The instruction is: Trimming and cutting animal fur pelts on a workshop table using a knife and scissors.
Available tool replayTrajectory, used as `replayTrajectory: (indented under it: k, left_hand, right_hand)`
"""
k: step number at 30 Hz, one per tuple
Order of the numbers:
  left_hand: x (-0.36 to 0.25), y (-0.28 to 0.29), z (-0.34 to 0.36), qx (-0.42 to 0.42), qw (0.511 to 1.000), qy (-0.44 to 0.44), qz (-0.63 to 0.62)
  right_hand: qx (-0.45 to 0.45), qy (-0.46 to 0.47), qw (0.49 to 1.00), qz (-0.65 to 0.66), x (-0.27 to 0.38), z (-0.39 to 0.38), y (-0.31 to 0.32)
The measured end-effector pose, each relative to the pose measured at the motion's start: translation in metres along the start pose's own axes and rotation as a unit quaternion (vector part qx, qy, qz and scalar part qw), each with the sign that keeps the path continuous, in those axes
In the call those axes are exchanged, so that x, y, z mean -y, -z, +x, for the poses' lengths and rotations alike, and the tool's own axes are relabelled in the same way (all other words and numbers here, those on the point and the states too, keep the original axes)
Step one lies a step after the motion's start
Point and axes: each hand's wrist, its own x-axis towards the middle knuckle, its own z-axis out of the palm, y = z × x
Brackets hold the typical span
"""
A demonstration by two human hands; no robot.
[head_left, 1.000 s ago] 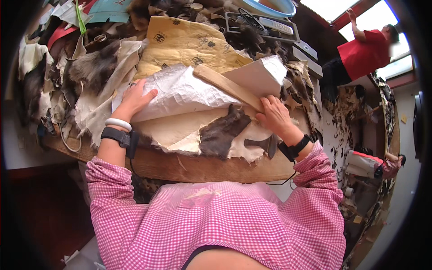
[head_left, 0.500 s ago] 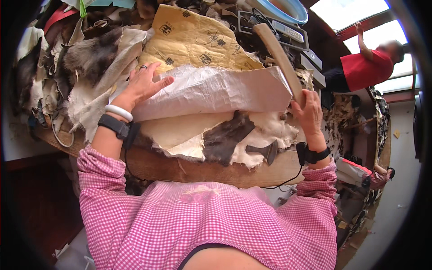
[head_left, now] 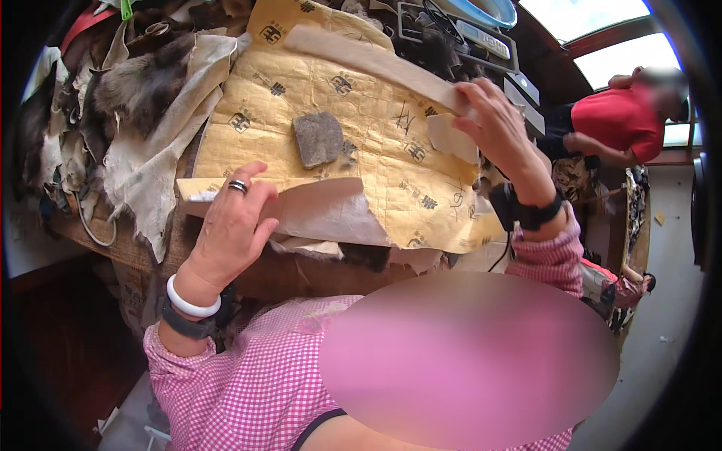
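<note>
A large yellow paper sheet (head_left: 286,150) with dark printed marks lies spread over the hide pieces. Its near left edge is folded up, showing a pale underside (head_left: 331,214). On this fold rests my left hand (head_left: 233,229), fingers apart, with a ring and a white bangle. My right hand (head_left: 492,120) is closed around the near end of a flat wooden stick (head_left: 368,60), which slants across the far part of the sheet. A rough grey stone (head_left: 317,139) sits mid-sheet. Below my right hand is a pale piece (head_left: 451,139). Dark and cream hide shows under the near edge.
Fur and hide pieces (head_left: 143,83) heap up at the left, hanging over the wooden table edge (head_left: 301,278). Behind on the right stand a scale (head_left: 485,41) and a blue basin (head_left: 485,11). Farther right is a person in red (head_left: 613,124).
The yellow sheet, largely folded over before, now lies opened toward me, baring the stone. The stick has swung down to the left with my right hand. My left hand has moved nearer.
</note>
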Motion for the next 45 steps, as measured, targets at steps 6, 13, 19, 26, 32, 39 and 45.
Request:
replayTrajectory:
  k: [6,13,19,26,32,39,45]
  left_hand:
    - [0.006,-0.006,-0.005,-0.012,0.995,0.022,0.097]
    - [-0.01,0.004,-0.019,-0.017,0.985,-0.071,0.158]
    - [-0.016,0.009,-0.007,-0.035,0.985,-0.086,0.148]
    - [-0.012,0.011,-0.021,0.019,0.975,-0.058,0.212]
    - [-0.039,-0.014,-0.006,0.04,0.96,-0.106,0.255]
    - [-0.059,-0.031,-0.009,0.065,0.953,-0.101,0.278]
    - [-0.068,-0.037,-0.024,0.075,0.965,-0.097,0.232]
  right_hand:
    - [0.063,0.001,0.997,-0.053,-0.005,0.038,-0.06]
    - [0.02,0.02,0.999,-0.027,-0.012,0.01,-0.055]
    - [-0.045,-0.082,0.996,-0.013,-0.048,-0.089,-0.035]
    - [-0.108,-0.378,0.919,0.013,-0.109,-0.24,-0.026]
    - [-0.042,-0.502,0.863,0.027,-0.131,-0.33,-0.049]
    - [-0.059,-0.45,0.891,0.028,-0.141,-0.327,-0.081]
    - [0.006,-0.437,0.899,0.038,-0.15,-0.333,-0.096]
